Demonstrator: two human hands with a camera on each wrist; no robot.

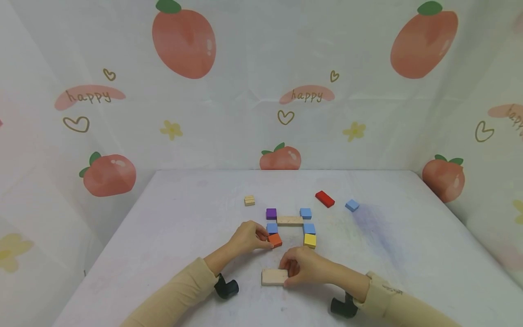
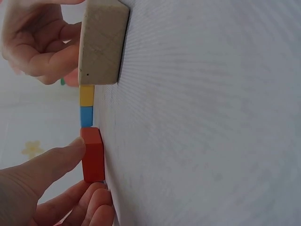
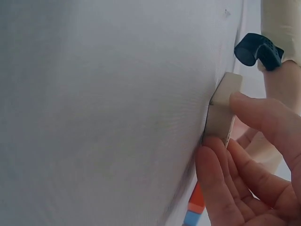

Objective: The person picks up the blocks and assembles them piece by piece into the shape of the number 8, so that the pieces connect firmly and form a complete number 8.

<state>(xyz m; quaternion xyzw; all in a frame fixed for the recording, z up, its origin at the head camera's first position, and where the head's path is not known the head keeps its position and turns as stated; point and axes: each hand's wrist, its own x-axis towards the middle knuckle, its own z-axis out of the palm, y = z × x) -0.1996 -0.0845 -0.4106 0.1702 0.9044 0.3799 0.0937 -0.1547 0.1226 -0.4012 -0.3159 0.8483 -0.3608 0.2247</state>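
Observation:
My left hand [image 1: 247, 237] pinches an orange-red block [image 1: 275, 240] between thumb and fingers; the block sits slightly turned at the near end of the left column. Just behind it are a blue block [image 1: 272, 228] and a purple block [image 1: 271, 213]. Nearer to me, my right hand [image 1: 308, 267] grips the right end of a flat plain wooden block [image 1: 273, 277], thumb on one side and fingers on the other in the right wrist view. The right column has a yellow block [image 1: 309, 240] and two blue blocks [image 1: 309, 228]. A wooden plank [image 1: 289, 221] lies between the columns.
Farther back lie a ridged wooden piece [image 1: 249, 200], a long red block [image 1: 325, 199] and another blue block [image 1: 352, 205]. Dark wrist-worn camera mounts [image 1: 226, 287] hang by both sleeves. A printed curtain [image 1: 245, 54] stands behind the white tabletop [image 1: 184, 204].

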